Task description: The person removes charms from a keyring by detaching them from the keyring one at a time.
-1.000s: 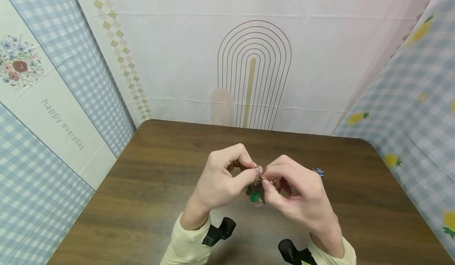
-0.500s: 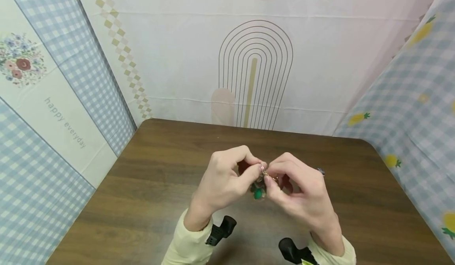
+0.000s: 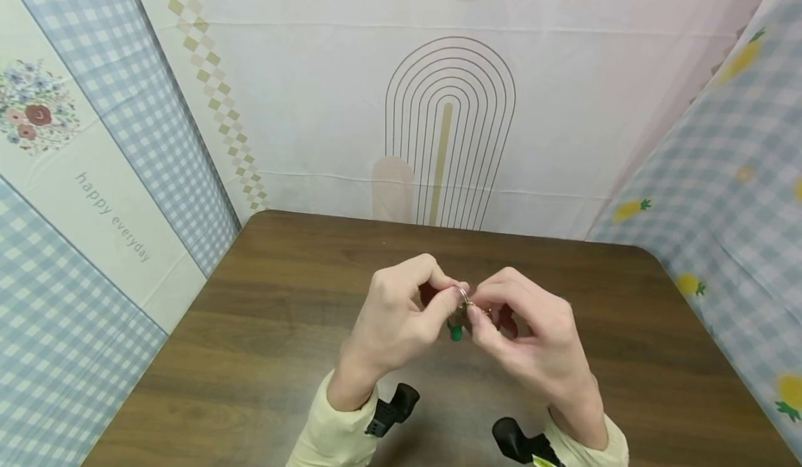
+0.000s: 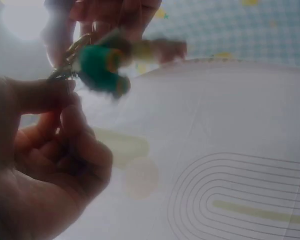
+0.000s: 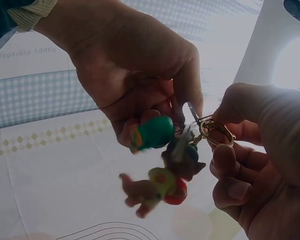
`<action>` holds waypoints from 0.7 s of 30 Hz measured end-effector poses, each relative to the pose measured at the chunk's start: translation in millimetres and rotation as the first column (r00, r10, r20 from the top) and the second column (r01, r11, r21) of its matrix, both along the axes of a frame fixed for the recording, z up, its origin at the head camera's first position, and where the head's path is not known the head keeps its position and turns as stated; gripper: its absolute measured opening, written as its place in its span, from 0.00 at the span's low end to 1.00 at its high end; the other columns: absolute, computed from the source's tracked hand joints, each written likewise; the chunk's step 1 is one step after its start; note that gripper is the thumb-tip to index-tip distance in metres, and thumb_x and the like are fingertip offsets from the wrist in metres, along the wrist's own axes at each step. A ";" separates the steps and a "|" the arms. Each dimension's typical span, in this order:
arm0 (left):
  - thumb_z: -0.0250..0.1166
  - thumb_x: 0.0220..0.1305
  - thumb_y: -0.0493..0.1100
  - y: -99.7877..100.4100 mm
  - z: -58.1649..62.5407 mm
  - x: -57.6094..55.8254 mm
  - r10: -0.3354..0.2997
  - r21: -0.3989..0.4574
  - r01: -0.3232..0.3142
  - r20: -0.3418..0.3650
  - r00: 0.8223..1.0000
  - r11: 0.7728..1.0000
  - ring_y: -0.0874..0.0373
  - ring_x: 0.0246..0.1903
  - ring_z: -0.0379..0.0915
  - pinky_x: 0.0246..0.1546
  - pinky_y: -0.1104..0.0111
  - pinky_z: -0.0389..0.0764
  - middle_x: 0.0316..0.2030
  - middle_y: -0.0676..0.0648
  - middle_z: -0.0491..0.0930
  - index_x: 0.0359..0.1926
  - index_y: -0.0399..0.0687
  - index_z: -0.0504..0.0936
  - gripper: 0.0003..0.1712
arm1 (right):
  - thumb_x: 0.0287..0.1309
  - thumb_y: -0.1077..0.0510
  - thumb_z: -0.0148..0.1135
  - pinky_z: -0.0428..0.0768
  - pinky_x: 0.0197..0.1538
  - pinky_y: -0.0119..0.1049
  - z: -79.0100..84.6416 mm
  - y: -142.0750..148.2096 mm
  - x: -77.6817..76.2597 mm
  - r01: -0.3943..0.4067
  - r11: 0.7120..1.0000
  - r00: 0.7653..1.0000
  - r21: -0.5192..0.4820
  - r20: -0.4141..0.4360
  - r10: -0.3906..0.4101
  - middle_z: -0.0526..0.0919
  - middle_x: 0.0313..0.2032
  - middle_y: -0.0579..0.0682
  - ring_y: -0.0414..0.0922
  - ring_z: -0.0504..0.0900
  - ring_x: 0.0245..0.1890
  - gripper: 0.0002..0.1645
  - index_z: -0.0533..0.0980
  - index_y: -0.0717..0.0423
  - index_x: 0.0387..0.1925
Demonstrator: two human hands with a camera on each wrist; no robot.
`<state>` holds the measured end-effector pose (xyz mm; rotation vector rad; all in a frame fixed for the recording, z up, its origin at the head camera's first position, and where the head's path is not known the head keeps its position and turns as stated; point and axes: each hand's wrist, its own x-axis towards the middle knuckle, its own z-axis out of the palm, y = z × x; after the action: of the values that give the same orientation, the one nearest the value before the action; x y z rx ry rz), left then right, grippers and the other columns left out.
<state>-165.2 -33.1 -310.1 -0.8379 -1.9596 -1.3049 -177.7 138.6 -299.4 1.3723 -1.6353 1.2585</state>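
Both hands meet over the table, working at a bunch of small figure charms. My left hand [image 3: 397, 307] pinches a silver split ring [image 5: 191, 111] between thumb and index finger. A gold clasp [image 5: 207, 121] is gripped by the thumb and fingers of my right hand [image 3: 526, 328], close against the silver ring. Below the hands dangle a green charm [image 5: 157, 132], a dark one [image 5: 185, 157], and a tan animal figure [image 5: 142, 191] with yellow and red parts. They look blurred in both wrist views; the head view shows mainly the green charm.
A brown wooden table [image 3: 263, 328] lies under the hands. Behind it hangs a pale cloth [image 3: 301, 105] with line arches, and checked cloths [image 3: 733, 195] hang at the sides. Black wrist cameras [image 3: 395, 408] sit on both cuffs.
Both hands shift slightly right and the right hand rises a little, with the charms swinging beneath. The small blue thing on the table passes out of sight behind the right hand.
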 end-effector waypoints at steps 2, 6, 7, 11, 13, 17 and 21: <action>0.64 0.60 0.32 0.0 -0.1 0.7 -0.004 0.008 0.003 0.054 0.999 1.000 0.70 0.20 0.72 0.18 0.82 0.72 0.30 0.51 0.86 0.26 0.47 0.78 0.09 | 0.60 0.65 0.60 0.64 0.22 0.21 -1.0 0.9 -1.1 0.004 1.000 1.000 0.006 0.001 -0.004 0.74 0.25 0.48 0.34 0.68 0.25 0.06 0.76 0.62 0.27; 0.66 0.61 0.34 -2.0 1.9 -0.3 0.027 -0.068 -0.028 -0.016 1.000 0.997 0.68 0.27 0.75 0.27 0.82 0.76 0.32 0.53 0.84 0.32 0.46 0.80 0.03 | 0.56 0.68 0.61 0.64 0.23 0.20 -3.0 3.7 -3.2 0.027 1.000 1.000 0.015 -0.001 -0.027 0.74 0.25 0.47 0.34 0.68 0.25 0.05 0.76 0.61 0.26; 0.67 0.61 0.34 -2.6 2.3 -0.8 0.034 -0.086 -0.039 -0.056 0.998 0.996 0.68 0.30 0.76 0.30 0.82 0.77 0.32 0.53 0.82 0.33 0.46 0.81 0.04 | 0.55 0.69 0.61 0.64 0.23 0.20 -3.4 4.2 -3.6 0.025 1.000 1.000 0.014 -0.001 -0.025 0.74 0.25 0.47 0.34 0.68 0.25 0.04 0.76 0.61 0.26; 0.68 0.58 0.31 -3.7 2.3 -2.4 0.033 -0.111 -0.051 -0.159 0.987 0.992 0.66 0.33 0.76 0.35 0.81 0.78 0.31 0.52 0.80 0.33 0.45 0.80 0.06 | 0.56 0.68 0.60 0.64 0.23 0.20 -4.7 5.2 -3.7 0.017 1.000 1.000 0.017 -0.001 -0.017 0.74 0.25 0.47 0.34 0.68 0.25 0.05 0.76 0.61 0.26; 0.67 0.58 0.30 -3.4 1.5 -2.3 0.032 -0.105 -0.048 -0.148 0.989 0.993 0.66 0.32 0.76 0.32 0.80 0.78 0.30 0.52 0.80 0.31 0.45 0.79 0.07 | 0.56 0.68 0.60 0.64 0.23 0.20 -5.1 4.8 -3.6 0.006 1.000 1.000 0.017 0.002 -0.006 0.74 0.26 0.47 0.34 0.68 0.25 0.04 0.76 0.61 0.27; 0.65 0.59 0.31 -2.2 0.5 0.0 0.038 -0.080 -0.041 -0.037 0.999 0.996 0.68 0.29 0.76 0.29 0.79 0.78 0.27 0.53 0.81 0.27 0.47 0.77 0.08 | 0.54 0.70 0.61 0.64 0.23 0.20 -5.8 3.9 -3.8 -0.002 1.000 1.000 0.013 0.008 0.002 0.74 0.26 0.47 0.34 0.68 0.25 0.04 0.76 0.61 0.27; 0.64 0.60 0.33 -2.8 0.5 0.5 0.048 -0.087 -0.046 0.016 0.999 0.995 0.70 0.28 0.75 0.32 0.79 0.78 0.29 0.54 0.82 0.29 0.47 0.79 0.06 | 0.56 0.69 0.61 0.64 0.23 0.21 -5.5 3.3 -3.6 0.010 1.000 1.000 0.016 0.006 -0.010 0.74 0.26 0.47 0.34 0.68 0.25 0.05 0.76 0.61 0.26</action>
<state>-164.7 -35.9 -309.6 -0.8184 -2.0508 -1.2117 -181.4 141.9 -304.9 1.3695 -1.6576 1.2482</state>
